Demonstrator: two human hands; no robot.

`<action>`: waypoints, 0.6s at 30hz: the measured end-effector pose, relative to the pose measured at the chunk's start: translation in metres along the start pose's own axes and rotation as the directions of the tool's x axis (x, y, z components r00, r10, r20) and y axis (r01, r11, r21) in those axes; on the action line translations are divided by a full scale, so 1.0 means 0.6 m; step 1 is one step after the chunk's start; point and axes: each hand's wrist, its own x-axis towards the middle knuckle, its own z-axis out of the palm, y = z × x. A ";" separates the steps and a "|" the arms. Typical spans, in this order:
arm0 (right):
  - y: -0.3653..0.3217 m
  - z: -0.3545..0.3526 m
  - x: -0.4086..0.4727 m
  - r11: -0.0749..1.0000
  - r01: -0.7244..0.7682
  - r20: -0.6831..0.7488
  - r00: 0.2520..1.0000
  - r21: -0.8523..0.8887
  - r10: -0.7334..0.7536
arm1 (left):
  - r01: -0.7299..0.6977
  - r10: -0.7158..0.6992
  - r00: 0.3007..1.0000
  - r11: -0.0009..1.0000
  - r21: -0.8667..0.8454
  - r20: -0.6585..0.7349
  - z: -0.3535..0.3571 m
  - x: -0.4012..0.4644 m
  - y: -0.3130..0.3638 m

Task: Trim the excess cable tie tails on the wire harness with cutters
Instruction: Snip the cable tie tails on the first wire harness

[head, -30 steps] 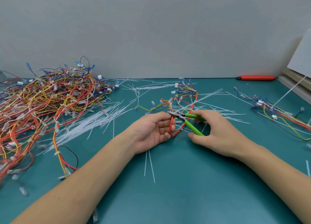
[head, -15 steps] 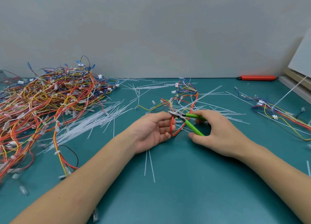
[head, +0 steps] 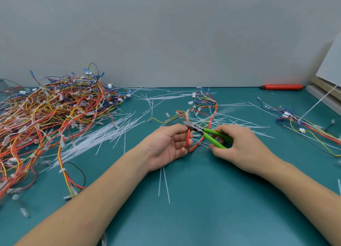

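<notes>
While the wire harness (head: 202,114) lies near the middle of the teal surface (head: 203,199), its red loop curves down between our two hands. Our left hand (head: 166,146) curls its fingers around that red loop and holds it up just off the surface. Our right hand (head: 238,146) grips the green handles of the cutters (head: 206,132), whose grey head points left and sits right at the top of the loop, touching or nearly touching our left fingertips. We cannot tell whether the blades are closed on a tie tail; the head is too small to read.

Around the harness, loose white cable ties (head: 103,135) are scattered across the surface, with a denser sheaf to the left and two lying just below our left wrist. Further left, a large heap of harnesses (head: 46,120) in red, orange, yellow and blue covers that side. To the right, another harness (head: 310,127) lies spread out, well apart from our hands. At the back edge, against the grey wall, rests a red tool (head: 282,87).
</notes>
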 end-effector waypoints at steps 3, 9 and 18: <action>0.003 -0.005 0.002 1.000 -0.001 0.003 1.000 0.014 0.001 | 0.001 -0.001 1.000 1.000 -0.003 0.008 0.000 0.000 0.001; -0.003 0.004 -0.003 1.000 0.003 0.028 1.000 -0.020 -0.003 | -0.004 0.004 1.000 1.000 0.000 0.001 0.000 0.001 -0.002; 0.004 0.006 -0.001 1.000 -0.007 0.021 1.000 0.025 0.006 | -0.004 0.004 1.000 1.000 -0.005 0.003 0.001 -0.001 0.000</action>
